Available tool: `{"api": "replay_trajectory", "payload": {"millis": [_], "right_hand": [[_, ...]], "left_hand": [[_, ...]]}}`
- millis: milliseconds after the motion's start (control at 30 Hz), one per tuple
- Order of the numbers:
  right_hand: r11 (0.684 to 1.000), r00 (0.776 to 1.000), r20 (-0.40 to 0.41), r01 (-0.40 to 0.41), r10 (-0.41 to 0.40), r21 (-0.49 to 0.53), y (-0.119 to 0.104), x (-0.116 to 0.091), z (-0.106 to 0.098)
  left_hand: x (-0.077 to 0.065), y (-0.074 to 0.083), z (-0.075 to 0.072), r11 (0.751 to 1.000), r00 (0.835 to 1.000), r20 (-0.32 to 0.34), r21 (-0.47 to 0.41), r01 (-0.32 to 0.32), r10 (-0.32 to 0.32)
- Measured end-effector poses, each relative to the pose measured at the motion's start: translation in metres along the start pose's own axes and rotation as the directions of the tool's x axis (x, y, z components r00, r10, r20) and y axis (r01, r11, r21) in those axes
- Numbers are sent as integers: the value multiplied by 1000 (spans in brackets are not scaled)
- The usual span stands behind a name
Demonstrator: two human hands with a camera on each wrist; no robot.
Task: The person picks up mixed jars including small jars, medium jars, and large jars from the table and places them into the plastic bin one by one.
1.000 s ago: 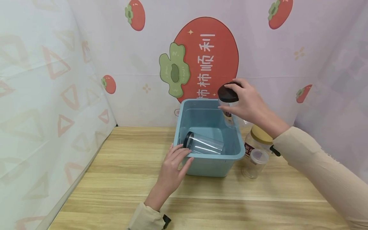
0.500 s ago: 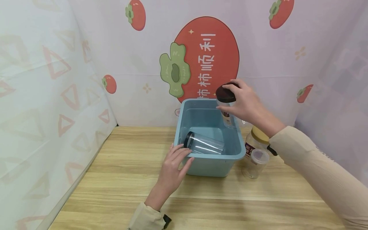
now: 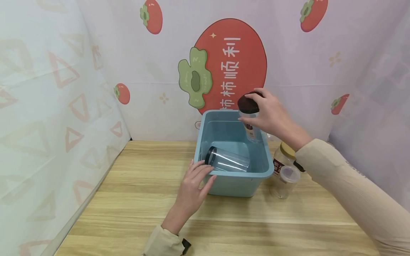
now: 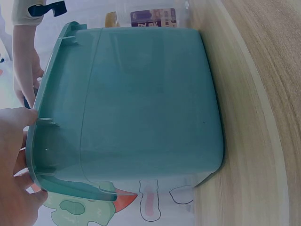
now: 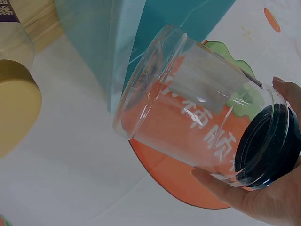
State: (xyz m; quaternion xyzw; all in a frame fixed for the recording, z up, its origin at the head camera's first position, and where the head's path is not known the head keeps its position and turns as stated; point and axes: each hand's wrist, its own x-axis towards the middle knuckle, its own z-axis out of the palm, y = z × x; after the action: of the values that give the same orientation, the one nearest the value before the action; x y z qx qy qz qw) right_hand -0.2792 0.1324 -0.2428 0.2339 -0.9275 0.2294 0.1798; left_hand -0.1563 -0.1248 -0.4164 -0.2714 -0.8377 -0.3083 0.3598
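My right hand (image 3: 272, 113) grips a clear plastic jar (image 3: 251, 131) by its black lid (image 3: 248, 104). The jar hangs tilted over the right-hand rim of a blue tub (image 3: 234, 183), its base pointing inward. A printed label shows on its side. In the right wrist view, thumb and fingers lie on either side of the jar (image 5: 197, 108) near the lid. My left hand (image 3: 189, 188) rests on the tub's near-left corner, fingers lying over the rim. Inside the tub, another clear jar (image 3: 232, 161) with a black lid lies on its side.
Right of the tub stand a gold-lidded jar (image 3: 279, 160) with a dark red label and a small clear jar (image 3: 286, 185) with a translucent lid. All stand on a wooden table (image 3: 153, 170), with a persimmon-print cloth (image 3: 153, 71) behind.
My right hand has moved slightly left with the jar, bringing it further over the tub. My left hand stays on the rim.
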Motion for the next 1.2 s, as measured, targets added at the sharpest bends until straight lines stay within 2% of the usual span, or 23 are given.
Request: {"api": "replay_trajectory", "payload": {"millis": [1200], "right_hand": [[998, 997, 34, -62, 63, -18, -2, 12, 14]], "left_hand": [[-1, -1, 2, 1000, 1000, -5, -11, -9, 9]]}}
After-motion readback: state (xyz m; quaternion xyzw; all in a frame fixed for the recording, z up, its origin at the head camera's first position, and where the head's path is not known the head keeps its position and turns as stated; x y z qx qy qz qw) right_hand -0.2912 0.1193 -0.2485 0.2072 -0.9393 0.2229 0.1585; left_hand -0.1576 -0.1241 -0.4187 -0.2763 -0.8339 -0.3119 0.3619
